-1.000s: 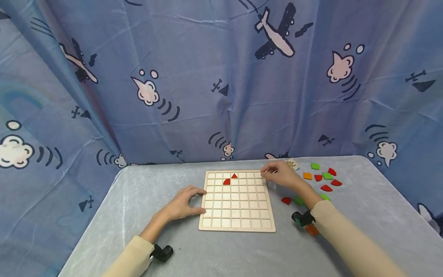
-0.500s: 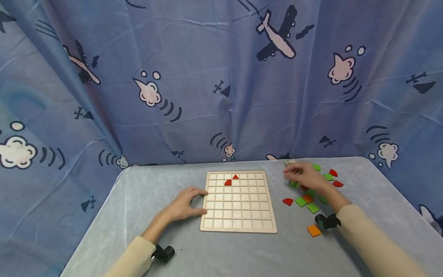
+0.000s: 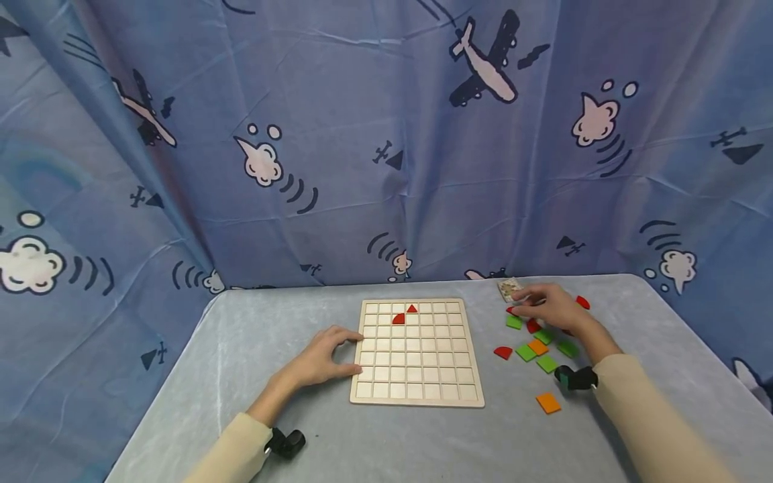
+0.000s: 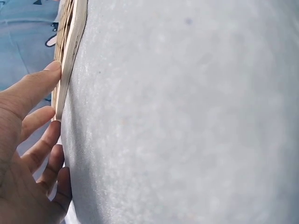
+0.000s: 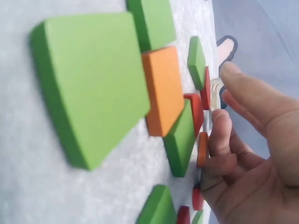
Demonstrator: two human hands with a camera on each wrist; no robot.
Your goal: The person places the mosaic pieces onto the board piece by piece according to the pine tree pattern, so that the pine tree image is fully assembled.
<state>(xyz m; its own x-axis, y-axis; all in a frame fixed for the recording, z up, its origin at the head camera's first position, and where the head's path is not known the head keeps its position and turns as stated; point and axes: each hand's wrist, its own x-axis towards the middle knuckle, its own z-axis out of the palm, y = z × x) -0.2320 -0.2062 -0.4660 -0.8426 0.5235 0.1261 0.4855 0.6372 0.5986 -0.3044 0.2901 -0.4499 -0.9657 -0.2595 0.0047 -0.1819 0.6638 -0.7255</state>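
A square wooden grid board lies on the grey cloth. A red quarter-circle piece and a red triangle piece sit in its upper cells. My left hand touches the board's left edge with thumb and fingertips, spread apart; in the left wrist view the thumb rests against the rim. Over the scattered pieces at the right hovers my right hand, thumb and index slightly apart, with no piece visible between them. Just beneath its fingers is a red piece. The hand hides some pieces behind it.
Green tiles, orange tiles and red quarter-circles lie scattered right of the board. A small patterned card lies by the table's far edge. A printed blue curtain hangs behind the table.
My right hand has moved right, from the board's upper right corner to over the loose pieces, then slightly further right. The left hand stays at the board's left edge.
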